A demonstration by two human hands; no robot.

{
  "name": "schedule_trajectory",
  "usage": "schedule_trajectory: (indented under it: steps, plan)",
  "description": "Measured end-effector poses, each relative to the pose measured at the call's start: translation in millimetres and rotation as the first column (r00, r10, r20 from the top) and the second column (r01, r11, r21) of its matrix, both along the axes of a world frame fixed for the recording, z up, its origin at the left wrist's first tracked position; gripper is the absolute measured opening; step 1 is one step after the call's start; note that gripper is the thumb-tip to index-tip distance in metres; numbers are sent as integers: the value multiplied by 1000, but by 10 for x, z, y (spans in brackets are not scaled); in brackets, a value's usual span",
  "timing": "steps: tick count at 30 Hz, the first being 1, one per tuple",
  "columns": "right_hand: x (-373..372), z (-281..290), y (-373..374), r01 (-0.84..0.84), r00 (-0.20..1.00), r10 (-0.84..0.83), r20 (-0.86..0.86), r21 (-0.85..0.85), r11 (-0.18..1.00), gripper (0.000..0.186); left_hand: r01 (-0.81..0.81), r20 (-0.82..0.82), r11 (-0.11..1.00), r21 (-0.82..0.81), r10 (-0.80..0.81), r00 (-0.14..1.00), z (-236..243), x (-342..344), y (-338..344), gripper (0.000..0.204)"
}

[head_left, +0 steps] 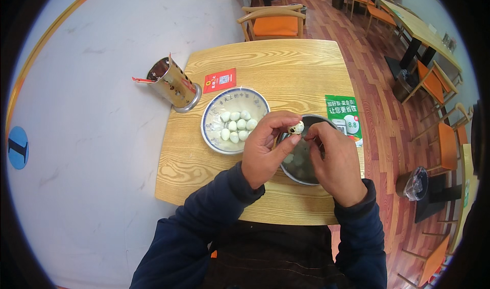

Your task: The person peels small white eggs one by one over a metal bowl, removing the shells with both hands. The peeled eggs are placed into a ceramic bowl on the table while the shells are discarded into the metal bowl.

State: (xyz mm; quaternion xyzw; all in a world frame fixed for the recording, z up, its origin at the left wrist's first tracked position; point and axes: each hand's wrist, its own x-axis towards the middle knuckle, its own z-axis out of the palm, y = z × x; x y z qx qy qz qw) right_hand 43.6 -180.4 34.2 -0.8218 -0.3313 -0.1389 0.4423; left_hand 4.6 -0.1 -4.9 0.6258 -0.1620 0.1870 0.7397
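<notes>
My left hand (266,143) pinches a speckled quail egg (295,129) between thumb and fingers. Dark spotted shell shows on part of it, and a pale area beside that. Close by on the right, my right hand (337,159) has its fingers curled together; whether they hold a bit of shell is hidden. Both hands are over a metal bowl (289,172) of cloudy liquid with pale pieces in it, which I cannot make out clearly. Left of the hands, a white bowl with a blue rim (206,134) holds several peeled quail eggs (234,126).
The wooden table (204,184) stands against a white wall (87,136). A metal utensil holder (176,85) is at its left edge. A red card (220,80) and a green printed sheet (343,110) lie flat. Beyond are an orange-seated chair (276,26) and a lined bin (413,183).
</notes>
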Motion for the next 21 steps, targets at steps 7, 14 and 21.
schedule_trajectory:
  steps: [7,14,21]
  plan:
    - [-15,62,-38,-11,999,10,-43,-18,1000,9,-16,11,999,40,16,1000,0,1,21,31]
    - [2,63,-26,3,1000,2,-29,146,989,11,-156,53,968,196,148,988,10,-21,-19,27]
    - [1,-7,-10,37,996,-44,76,92,995,12,-242,173,921,306,196,965,-40,-4,-4,31]
